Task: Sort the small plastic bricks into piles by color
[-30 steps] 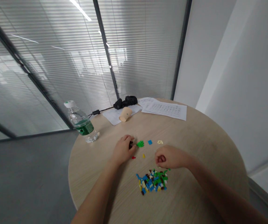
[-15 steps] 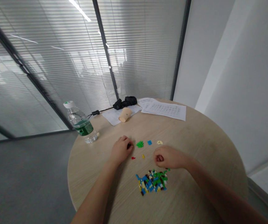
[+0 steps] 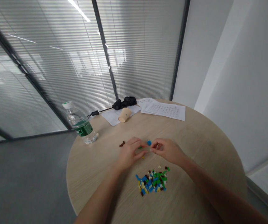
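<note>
My left hand (image 3: 133, 150) reaches over the small green bricks (image 3: 140, 147) and partly covers them; its thumb and fingers are apart. Close to its fingertips is my right hand (image 3: 168, 151), fingers curled and pinched together, with whatever they hold too small to make out. A blue brick (image 3: 149, 142) lies just beyond the two hands. The yellow brick (image 3: 143, 157) sits below my left thumb, and brown bricks (image 3: 122, 144) lie to the left of that hand. Nearer me is a mixed pile of toy bricks (image 3: 151, 183), with a cream brick (image 3: 159, 166) at its far side.
A water bottle (image 3: 80, 124) stands at the table's left edge. Toward the back are a paper cup (image 3: 124, 114) on its side, a black bundle with a cord (image 3: 126, 102) and printed sheets (image 3: 165, 110). A glass partition with blinds rises behind the round table (image 3: 204, 143).
My left hand has moved right and opened, and brown bricks now show where it was. My right hand has shifted slightly up beside it. A cream brick now lies above the pile.
</note>
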{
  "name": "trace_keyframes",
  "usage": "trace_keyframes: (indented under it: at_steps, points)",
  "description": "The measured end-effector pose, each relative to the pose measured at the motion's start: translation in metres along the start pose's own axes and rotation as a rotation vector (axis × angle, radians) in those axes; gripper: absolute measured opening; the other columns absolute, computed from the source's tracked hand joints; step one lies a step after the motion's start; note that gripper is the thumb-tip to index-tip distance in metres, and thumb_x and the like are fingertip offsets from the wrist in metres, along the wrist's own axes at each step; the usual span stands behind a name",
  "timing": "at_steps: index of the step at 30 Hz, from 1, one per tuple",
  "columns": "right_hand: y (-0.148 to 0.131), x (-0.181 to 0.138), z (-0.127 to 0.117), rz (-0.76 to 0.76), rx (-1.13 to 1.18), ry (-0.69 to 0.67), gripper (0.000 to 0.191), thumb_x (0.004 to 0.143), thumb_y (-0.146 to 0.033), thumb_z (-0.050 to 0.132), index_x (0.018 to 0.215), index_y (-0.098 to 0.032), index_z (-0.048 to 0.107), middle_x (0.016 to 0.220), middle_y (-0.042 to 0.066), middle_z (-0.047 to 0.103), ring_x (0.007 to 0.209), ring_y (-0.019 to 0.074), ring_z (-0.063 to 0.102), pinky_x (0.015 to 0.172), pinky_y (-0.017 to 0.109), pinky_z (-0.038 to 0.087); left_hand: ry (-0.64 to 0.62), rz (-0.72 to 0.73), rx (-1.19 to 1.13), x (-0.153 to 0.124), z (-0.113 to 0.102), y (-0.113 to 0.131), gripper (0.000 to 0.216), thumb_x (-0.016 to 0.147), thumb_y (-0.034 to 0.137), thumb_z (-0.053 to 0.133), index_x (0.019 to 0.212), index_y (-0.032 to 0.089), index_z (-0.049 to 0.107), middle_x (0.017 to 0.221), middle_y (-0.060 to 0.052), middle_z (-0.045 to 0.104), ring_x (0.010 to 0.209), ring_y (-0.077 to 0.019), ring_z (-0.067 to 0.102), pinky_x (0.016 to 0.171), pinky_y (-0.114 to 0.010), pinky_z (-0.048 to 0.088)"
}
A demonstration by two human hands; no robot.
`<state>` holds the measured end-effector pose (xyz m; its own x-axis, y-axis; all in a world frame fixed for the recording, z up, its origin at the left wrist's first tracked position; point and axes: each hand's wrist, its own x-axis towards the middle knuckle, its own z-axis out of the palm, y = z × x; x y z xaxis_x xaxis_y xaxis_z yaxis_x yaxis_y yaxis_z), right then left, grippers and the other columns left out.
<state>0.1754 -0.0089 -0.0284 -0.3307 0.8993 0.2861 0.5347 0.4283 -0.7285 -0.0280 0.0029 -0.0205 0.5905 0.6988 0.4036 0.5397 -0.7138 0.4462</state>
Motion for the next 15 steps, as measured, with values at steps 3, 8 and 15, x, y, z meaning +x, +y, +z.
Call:
trace_keyframes:
  at_steps: [3,8,15]
  points:
    - [-0.0011,0.0005,0.0011,0.020,0.080,-0.014,0.004,0.076,-0.021,0.062,0.078,-0.019,0.064,0.076,0.000,0.068,0.065,0.0117,0.060,0.062,0.023,0.047,-0.015,0.070,-0.010,-0.0001,0.0072,0.0067,0.019,0.087,0.033,0.053,0.093,0.019,0.063,0.090,-0.007,0.064,0.089,-0.0177,0.056,0.080,-0.029,0.044]
    - [-0.0020,0.0005,0.0008,0.034,0.177,-0.020,0.006,0.073,-0.021,0.065,0.077,-0.018,0.061,0.075,0.000,0.066,0.067,0.0122,0.060,0.064,0.024,0.047,0.040,0.112,-0.006,0.0004,0.0101,0.0063,0.019,0.089,0.031,0.050,0.088,0.017,0.063,0.085,-0.007,0.064,0.086,-0.0171,0.056,0.077,-0.028,0.044]
    - [0.0008,0.0010,0.0033,0.033,0.234,0.000,0.004,0.077,-0.022,0.060,0.079,-0.018,0.060,0.078,0.001,0.066,0.072,0.0136,0.062,0.068,0.026,0.048,0.070,0.059,-0.009,0.0022,0.0111,0.0015,0.013,0.087,0.026,0.053,0.084,0.018,0.063,0.083,-0.005,0.064,0.083,-0.0164,0.055,0.077,-0.028,0.043]
